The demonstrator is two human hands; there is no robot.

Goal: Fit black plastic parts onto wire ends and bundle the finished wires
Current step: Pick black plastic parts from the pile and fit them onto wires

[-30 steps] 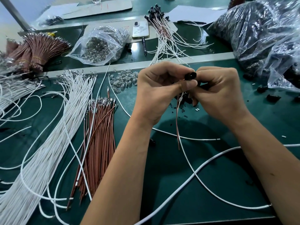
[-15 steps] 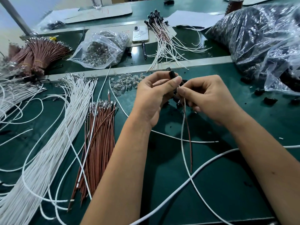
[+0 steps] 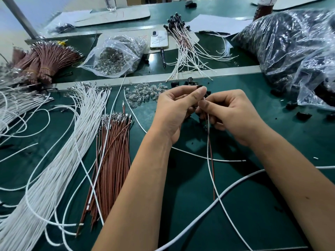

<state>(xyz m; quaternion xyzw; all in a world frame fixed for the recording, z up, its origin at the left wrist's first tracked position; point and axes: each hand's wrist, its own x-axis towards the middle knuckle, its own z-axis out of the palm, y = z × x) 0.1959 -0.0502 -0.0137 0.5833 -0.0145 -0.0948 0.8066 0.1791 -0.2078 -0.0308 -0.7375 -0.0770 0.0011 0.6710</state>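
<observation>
Left hand (image 3: 174, 113) pinches a small black plastic part (image 3: 200, 86) at its fingertips; right hand (image 3: 233, 115) pinches a white wire (image 3: 211, 171) and brown wire (image 3: 211, 160) that hang to the green desk (image 3: 244, 205). White wires (image 3: 54, 169) and brown wires (image 3: 112, 160) crowd the left.

Single head view, looking forward-down, close over green worktable (image 3: 253, 205); wide angle.
</observation>
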